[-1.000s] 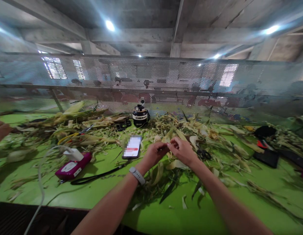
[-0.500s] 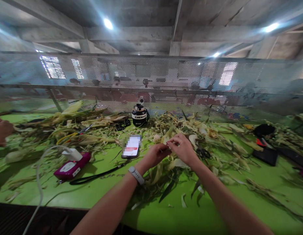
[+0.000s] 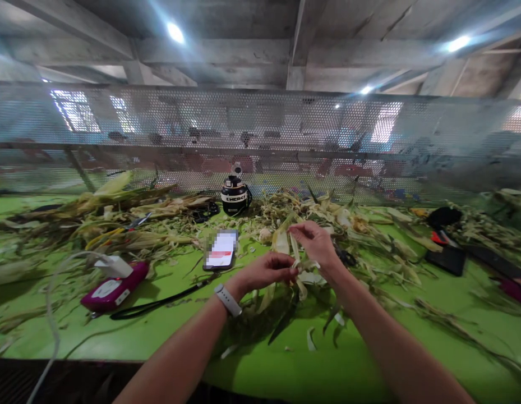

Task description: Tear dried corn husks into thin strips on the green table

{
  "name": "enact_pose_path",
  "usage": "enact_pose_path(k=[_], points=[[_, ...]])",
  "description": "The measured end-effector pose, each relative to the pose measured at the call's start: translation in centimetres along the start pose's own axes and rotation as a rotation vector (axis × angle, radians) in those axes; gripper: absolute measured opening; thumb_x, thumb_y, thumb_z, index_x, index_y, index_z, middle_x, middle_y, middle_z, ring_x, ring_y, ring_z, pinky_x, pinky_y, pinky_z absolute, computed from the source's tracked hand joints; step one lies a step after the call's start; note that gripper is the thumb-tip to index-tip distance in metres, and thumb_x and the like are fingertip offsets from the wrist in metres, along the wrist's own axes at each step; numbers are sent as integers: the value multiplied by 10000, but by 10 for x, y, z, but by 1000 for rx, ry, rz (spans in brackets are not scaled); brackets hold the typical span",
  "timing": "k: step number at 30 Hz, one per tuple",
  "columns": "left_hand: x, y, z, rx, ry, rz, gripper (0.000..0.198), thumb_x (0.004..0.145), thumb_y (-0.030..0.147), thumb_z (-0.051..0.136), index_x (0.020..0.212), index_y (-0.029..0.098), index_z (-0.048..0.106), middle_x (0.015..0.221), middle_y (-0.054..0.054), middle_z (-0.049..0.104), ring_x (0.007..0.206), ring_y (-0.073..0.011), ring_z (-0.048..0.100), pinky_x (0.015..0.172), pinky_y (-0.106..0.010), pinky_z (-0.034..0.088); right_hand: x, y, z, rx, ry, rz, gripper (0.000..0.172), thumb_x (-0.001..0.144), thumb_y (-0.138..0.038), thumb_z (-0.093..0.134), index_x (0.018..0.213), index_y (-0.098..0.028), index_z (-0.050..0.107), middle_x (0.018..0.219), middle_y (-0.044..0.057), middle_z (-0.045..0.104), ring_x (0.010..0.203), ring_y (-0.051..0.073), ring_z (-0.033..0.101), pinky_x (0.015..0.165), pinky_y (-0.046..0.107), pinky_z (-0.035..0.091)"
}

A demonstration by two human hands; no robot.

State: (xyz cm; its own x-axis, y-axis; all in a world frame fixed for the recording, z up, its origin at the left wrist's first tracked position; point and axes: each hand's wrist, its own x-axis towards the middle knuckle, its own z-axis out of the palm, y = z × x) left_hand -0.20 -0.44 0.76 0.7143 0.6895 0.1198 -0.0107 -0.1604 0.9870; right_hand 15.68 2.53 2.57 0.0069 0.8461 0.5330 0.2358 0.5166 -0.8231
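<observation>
Over the green table, my left hand (image 3: 268, 270) pinches pale corn husk strips (image 3: 298, 259) between thumb and fingers. A grey-banded watch is on that wrist. Just above and to the right, my right hand (image 3: 314, 241) is closed in a pinch on the upper end of a husk strip, which runs down to the left hand. Loose corn husks (image 3: 281, 238) lie behind and below both hands. Beside the left hand, a phone (image 3: 221, 249) with a lit, partly blurred screen rests on the table.
A black bottle (image 3: 235, 196) with "ENERGY" lettering stands by the perforated metal screen (image 3: 260, 120). At left are a magenta power bank (image 3: 115, 289) with a white plug and cable, scissors (image 3: 138, 221) and husk piles. A black flat item (image 3: 446, 259) lies at right.
My right hand has drawn up and away from my left, with a husk strip now stretched between them. The view has shifted slightly, and another person's hand at far left is gone from sight.
</observation>
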Motion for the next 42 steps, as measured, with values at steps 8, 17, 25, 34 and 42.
enact_pose_path(k=[8,17,25,34,42], points=[[2,-7,7,-272,163,-74,318,642,451,738,723,153,662,644,-2,575,574,-92,500,570,-231,388,0,4,6,51,-20,104,285,666,-462,635,732,-188,678,683,21,640,638,152,540,604,280,451],[8,-12,3,-209,345,13,396,628,512,730,624,136,606,517,41,474,467,-55,397,486,-219,295,-1,-6,2,151,24,255,271,697,-374,546,864,-185,645,697,11,594,589,136,524,573,272,445],[14,-16,-6,-309,564,38,431,583,516,758,621,140,551,536,54,462,475,-39,371,471,-195,265,-5,-12,3,150,-284,258,195,685,-336,542,758,-176,628,581,-22,522,501,110,447,485,239,384],[13,-20,-7,-342,502,27,395,553,439,804,687,141,581,636,19,601,564,-65,513,530,-184,337,-3,-3,6,111,-63,168,321,680,-497,620,635,-185,557,515,-42,458,464,99,396,454,237,324],[13,-17,-8,-367,574,50,392,548,443,802,658,137,583,642,2,638,538,-58,504,520,-187,341,2,3,0,-89,-137,181,406,742,-586,518,620,-200,501,549,-27,460,511,121,401,501,260,317]])
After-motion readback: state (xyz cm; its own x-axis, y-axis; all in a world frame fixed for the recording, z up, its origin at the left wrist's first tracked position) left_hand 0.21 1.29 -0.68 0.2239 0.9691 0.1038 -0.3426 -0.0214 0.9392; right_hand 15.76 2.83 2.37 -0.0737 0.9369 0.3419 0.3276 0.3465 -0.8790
